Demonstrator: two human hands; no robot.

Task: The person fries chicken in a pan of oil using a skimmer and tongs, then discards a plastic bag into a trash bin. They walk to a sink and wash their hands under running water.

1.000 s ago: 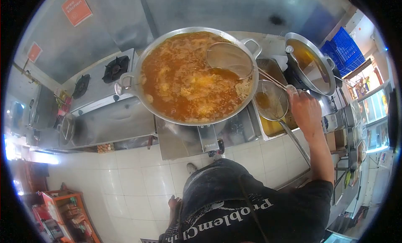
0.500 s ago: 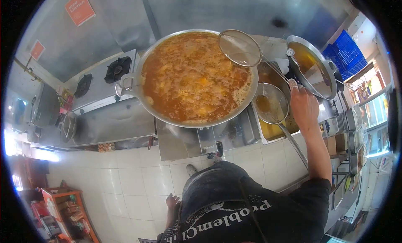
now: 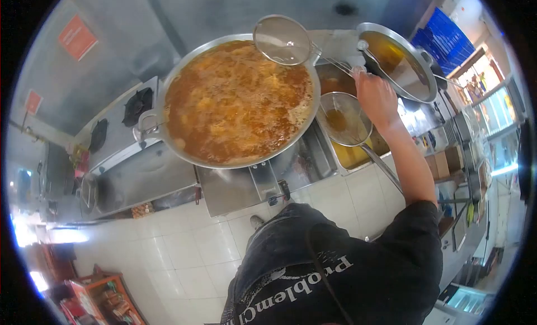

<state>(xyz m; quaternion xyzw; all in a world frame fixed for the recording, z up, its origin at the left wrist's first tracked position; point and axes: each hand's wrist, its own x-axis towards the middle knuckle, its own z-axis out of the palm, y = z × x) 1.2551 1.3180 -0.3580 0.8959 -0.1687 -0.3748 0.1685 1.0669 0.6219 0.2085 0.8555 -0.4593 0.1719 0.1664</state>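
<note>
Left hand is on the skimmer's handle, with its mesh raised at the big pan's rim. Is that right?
Wrong hand: the head view shows the right hand on the skimmer's handle. The mesh is raised at the big pan's rim, as you say.

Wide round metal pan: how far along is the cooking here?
Looks done: the pan is filled, its orange-brown liquid frothing. In hand: the right hand holds a round metal mesh skimmer, seemingly empty, over the pan's far rim. Probably left: scooping out, since golden lumps show in the froth. Whether they're cooked, I cannot tell.
</note>
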